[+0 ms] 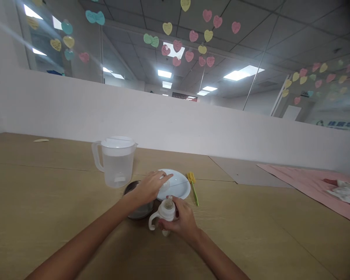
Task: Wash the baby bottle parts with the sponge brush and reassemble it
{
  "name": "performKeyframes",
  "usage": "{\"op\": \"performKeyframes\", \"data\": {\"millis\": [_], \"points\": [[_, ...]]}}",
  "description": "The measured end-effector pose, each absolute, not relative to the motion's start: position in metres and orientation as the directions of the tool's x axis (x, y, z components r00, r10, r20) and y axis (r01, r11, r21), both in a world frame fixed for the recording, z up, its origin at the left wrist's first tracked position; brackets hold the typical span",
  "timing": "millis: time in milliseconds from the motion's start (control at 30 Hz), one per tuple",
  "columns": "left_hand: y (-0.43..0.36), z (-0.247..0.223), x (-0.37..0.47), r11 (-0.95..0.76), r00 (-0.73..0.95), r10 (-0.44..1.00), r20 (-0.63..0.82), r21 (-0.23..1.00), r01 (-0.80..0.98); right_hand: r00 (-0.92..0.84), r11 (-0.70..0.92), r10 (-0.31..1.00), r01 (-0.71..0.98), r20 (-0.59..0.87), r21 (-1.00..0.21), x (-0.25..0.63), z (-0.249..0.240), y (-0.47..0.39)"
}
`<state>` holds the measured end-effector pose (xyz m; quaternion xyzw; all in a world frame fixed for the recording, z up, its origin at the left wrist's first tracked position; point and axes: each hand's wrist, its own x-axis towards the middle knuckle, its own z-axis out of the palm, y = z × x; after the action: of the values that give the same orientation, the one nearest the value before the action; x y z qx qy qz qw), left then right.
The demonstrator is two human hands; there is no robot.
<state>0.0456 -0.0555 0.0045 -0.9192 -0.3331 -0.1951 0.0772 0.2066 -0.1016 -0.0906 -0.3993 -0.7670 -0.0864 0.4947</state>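
Observation:
My right hand (182,219) is wrapped round a white baby bottle (167,210) with side handles, its pale nipple pointing up. Over the white plate (181,192), my left hand (151,184) is closed on a clear, rounded piece that looks like a bottle cap (165,186). Whether that cap touches the plate I cannot tell. Under my left wrist is a round metal bowl (140,212), partly hidden by the hand and forearm. A yellow-headed brush (191,178) with a green handle lies at the plate's right edge.
A clear lidded pitcher (118,165) stands behind the bowl to the left. A pink cloth (294,182) with a patterned item (347,193) on it covers the right of the wooden table (236,233). A low white wall (163,124) with glass above closes off the back.

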Motion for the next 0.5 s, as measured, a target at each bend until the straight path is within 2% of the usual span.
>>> {"op": "performKeyframes", "data": {"millis": [200, 500], "points": [[-0.043, -0.019, 0.045, -0.809, 0.77, 0.56, 0.305, 0.003, 0.587, -0.221, 0.67, 0.487, 0.716, 0.845, -0.199, 0.205, -0.088, -0.102], [-0.044, -0.02, 0.044, -0.833, 0.784, 0.542, 0.301, 0.074, 0.548, -0.26, 0.662, 0.504, 0.729, 0.824, -0.175, 0.206, -0.085, -0.103]]}}
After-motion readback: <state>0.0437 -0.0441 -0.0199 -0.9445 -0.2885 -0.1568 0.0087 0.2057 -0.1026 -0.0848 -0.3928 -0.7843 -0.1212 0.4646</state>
